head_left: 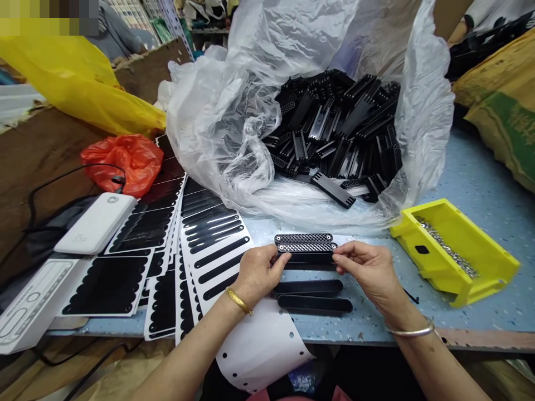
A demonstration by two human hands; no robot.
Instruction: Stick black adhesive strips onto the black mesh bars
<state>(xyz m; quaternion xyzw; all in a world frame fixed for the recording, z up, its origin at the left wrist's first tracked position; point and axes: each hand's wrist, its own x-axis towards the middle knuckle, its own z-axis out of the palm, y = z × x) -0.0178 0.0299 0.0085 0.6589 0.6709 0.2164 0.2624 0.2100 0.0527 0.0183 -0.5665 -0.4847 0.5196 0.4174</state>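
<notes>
My left hand (259,273) and my right hand (368,267) pinch opposite ends of a black strip with a metal mesh face (306,247). A second mesh strip (304,238) lies against its far side. Two black adhesive strips (309,287) lie on the blue speckled table (472,189) just below my hands. A curled white backing sheet (259,351) sits under my left wrist. Sheets of black die-cut strips (213,256) spread out to the left of my left hand.
A clear plastic bag (221,128) holds a heap of black slotted parts (334,128). To the right, a yellow bin (453,250) holds metal mesh strips (447,248). A white power bank (96,223), white box (33,303), red bag (123,164) and yellow bag (71,83) lie at left.
</notes>
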